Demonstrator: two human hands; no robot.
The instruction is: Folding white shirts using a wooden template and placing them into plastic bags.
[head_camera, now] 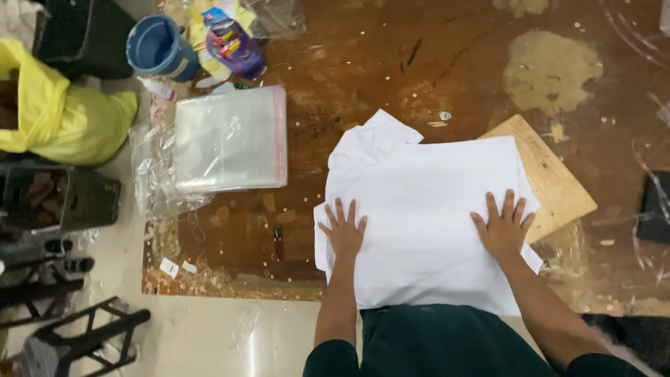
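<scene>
**A:** So both palms were just flat on it? Left hand (343,230) looked spread wide, fingers fanned, nothing pinched.

**B:** Yep, same for the right hand (504,225). Open, fingers splayed, pressing down on the white garment (419,209). My read is that the flat press was pinning the fabric so it didn't slide or bunch, since it lay partly folded with a sleeve poking out at the upper left.

**A:** And the arms?

**B:** Both came straight forward from the body, forearms roughly parallel, the left near the cloth's left edge, the right nearer its right edge.

**A:** Where was the cloth itself?

**B:** On the worn brown table (363,77), near the front edge, lying over a wooden board (558,181) that stuck out at the right. I'd guess the board was there as a folding guide.

**A:** Other stuff?

**B:** A stack of clear plastic bags (230,139) well off to the left, a blue cup (157,47) behind it, and a yellow bag (63,112) farther left.
</scene>
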